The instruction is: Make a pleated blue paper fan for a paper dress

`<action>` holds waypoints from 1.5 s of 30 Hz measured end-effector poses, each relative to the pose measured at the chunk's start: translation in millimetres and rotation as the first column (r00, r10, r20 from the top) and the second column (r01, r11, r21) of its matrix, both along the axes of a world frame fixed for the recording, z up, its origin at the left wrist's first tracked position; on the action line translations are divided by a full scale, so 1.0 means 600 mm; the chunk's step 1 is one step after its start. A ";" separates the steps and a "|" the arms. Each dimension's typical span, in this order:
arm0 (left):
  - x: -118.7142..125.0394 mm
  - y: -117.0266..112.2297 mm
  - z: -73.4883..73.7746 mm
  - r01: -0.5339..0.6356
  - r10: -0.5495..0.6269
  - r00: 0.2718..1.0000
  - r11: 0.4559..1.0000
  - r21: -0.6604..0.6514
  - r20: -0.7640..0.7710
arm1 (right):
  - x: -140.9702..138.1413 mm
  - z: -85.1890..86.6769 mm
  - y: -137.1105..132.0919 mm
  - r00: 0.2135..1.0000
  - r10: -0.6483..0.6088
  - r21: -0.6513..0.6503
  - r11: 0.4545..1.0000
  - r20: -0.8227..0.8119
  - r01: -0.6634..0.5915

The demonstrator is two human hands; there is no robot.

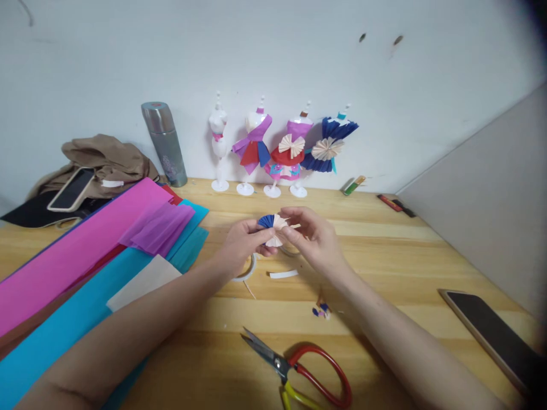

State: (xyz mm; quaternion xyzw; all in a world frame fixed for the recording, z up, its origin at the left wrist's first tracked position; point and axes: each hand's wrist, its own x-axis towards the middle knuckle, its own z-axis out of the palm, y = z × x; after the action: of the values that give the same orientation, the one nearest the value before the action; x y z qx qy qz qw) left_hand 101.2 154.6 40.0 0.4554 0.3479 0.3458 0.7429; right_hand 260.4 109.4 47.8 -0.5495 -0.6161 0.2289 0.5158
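Over the middle of the wooden table (397,256), both hands hold a small pleated paper fan (272,226), part dark blue and part cream. My left hand (243,242) pinches its blue side from the left. My right hand (314,236) pinches the cream side from the right, fingers curled. A roll of white tape (247,272) lies on the table just below my left hand, partly hidden by it. A short white tape strip (283,274) lies beside it.
Several small mannequins (282,151) in paper dresses stand against the wall. Pink, purple, blue and cream paper sheets (85,267) cover the left. Red-handled scissors (299,364) lie near the front edge, paper scraps (321,309) near them. A phone (496,333) lies at right; a steel flask (164,142) and cloth with another phone (72,188) at back left.
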 end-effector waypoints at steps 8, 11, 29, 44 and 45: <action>0.003 -0.007 0.010 0.017 -0.014 0.998 0.999 0.047 -0.062 | 0.003 0.005 0.007 0.962 0.041 -0.234 0.966 -0.269 -0.107; 0.002 -0.007 0.011 -0.001 0.005 0.998 0.998 0.067 -0.068 | 0.005 0.009 0.006 0.947 0.042 -0.271 0.953 -0.319 -0.134; 0.003 -0.006 0.012 -0.057 0.060 0.993 0.998 0.033 -0.098 | -0.004 -0.026 0.018 0.920 0.153 -0.190 0.954 -0.360 -0.233; 0.002 -0.002 0.005 -0.076 0.082 0.990 0.996 0.053 -0.113 | -0.018 -0.018 0.014 0.891 0.175 -0.175 0.947 -0.418 -0.268; 0.002 -0.001 0.005 -0.073 0.079 0.991 0.996 0.054 -0.110 | -0.019 -0.017 0.014 0.890 0.173 -0.176 0.947 -0.422 -0.268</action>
State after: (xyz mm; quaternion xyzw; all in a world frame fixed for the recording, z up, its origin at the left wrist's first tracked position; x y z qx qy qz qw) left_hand 102.3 154.0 42.8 0.4790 0.3973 0.3565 0.6968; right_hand 249.2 117.9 37.5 -0.4727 -0.5255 0.4637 0.5343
